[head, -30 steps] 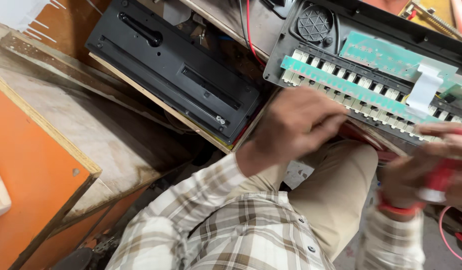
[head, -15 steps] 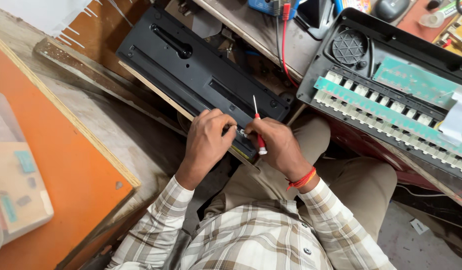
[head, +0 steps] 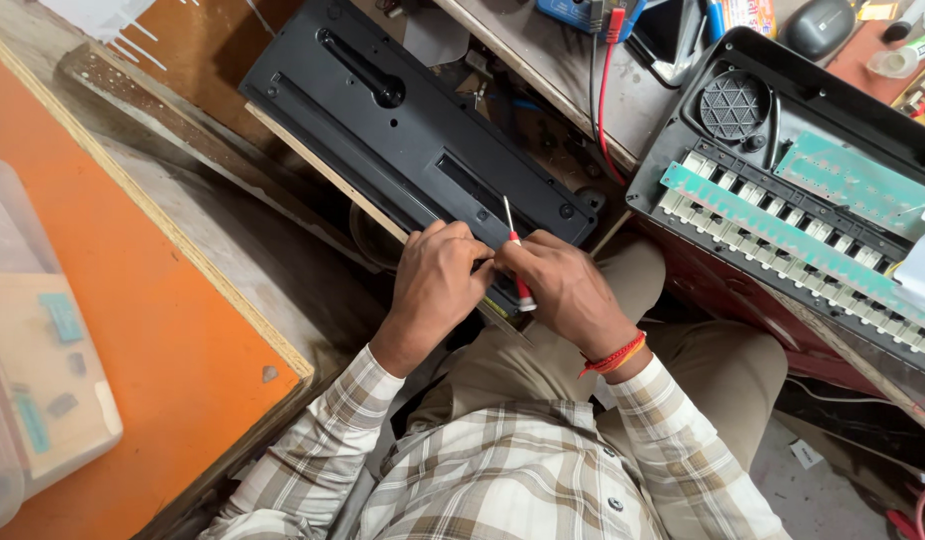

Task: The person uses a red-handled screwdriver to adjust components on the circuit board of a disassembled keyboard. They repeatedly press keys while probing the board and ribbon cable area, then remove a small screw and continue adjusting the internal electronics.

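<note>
A long black plastic casing panel lies slanted across a wooden strip in front of me. My left hand grips the panel's near edge, fingers curled over it. My right hand holds a red-handled screwdriver upright, its metal shaft pointing up against the panel's lower end. Both hands touch at the panel's near corner. To the right stands an opened electronic keyboard body with a green circuit strip, white key contacts and a round speaker grille.
An orange board fills the left, with a clear plastic box on it. A workbench at the top holds a red wire, a tape roll and small tools. My knees in tan trousers are below the hands.
One second ago my left hand reached to the opened keyboard at right. Both hands have since come together on the black panel, with the screwdriver raised in the right hand; since half a second ago little differs.
</note>
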The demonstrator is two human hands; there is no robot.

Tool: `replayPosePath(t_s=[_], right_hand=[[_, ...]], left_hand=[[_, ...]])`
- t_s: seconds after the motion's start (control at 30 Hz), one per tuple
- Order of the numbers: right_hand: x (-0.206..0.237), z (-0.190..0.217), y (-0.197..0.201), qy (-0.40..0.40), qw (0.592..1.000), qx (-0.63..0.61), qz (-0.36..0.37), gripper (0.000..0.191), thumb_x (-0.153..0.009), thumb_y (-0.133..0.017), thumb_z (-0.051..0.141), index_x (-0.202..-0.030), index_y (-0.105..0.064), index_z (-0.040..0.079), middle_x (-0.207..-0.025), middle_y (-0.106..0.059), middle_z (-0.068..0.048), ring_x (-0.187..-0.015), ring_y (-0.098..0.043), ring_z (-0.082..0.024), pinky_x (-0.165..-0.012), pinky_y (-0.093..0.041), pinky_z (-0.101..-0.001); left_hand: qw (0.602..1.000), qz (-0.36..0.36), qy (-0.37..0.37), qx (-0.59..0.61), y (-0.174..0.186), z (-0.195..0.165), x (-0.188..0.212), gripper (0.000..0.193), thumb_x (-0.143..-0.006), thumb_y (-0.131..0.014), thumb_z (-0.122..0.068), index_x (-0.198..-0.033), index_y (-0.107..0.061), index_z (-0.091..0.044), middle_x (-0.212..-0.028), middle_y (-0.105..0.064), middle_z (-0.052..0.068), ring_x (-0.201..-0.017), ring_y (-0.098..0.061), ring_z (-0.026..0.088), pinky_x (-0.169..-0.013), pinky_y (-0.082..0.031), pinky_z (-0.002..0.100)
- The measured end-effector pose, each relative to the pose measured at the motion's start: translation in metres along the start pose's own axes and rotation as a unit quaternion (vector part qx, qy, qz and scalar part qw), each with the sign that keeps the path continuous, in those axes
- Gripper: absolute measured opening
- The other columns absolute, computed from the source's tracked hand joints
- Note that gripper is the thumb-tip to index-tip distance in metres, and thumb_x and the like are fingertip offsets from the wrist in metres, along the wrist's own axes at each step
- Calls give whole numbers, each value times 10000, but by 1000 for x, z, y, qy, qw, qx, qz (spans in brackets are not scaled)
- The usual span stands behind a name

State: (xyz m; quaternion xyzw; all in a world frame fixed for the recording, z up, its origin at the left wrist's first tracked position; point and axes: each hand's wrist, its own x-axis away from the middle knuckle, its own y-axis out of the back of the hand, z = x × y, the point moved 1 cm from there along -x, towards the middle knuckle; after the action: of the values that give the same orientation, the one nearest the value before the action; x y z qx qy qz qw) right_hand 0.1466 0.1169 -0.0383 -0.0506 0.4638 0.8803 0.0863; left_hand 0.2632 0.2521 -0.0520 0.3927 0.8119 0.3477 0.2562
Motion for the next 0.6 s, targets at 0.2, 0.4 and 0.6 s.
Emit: replayPosePath(t_s=[0.2, 0.4, 0.6], right_hand=[[7, 3, 14, -23, 994, -94, -58, 423, -696, -686, -147, -1057, -566, 38, -922, -618, -111, -858, -650, -315, -731, -527, -378], [12, 5, 19, -45, 990, -110, -70, 454, -686, -705, -147, -1075, -556, 34, -906, -599, -98, -785, -645, -275, -680, -524, -352], [17, 3, 20, -69, 986, -134, -67, 447, -677, -682, -168, -1061, -570, 32, -844, -568, -83, -683, -610, -215, -634, -508, -320]], left_hand=[[1000, 3, 9, -8, 0, -6, 0, 177, -747, -858, -192, -848, -803, -57, -803, -680, 37, -830, -628, 242, -781, -439, 419], [999, -7, 9, -39, -8, -15, -2, 161, -739, -851, -187, -698, -749, -70, -775, -663, 53, -800, -611, 259, -756, -420, 442], [998, -27, -6, -48, -16, -14, -1, 192, -729, -841, -168, -657, -693, -68, -732, -618, 62, -759, -590, 261, -725, -406, 436]])
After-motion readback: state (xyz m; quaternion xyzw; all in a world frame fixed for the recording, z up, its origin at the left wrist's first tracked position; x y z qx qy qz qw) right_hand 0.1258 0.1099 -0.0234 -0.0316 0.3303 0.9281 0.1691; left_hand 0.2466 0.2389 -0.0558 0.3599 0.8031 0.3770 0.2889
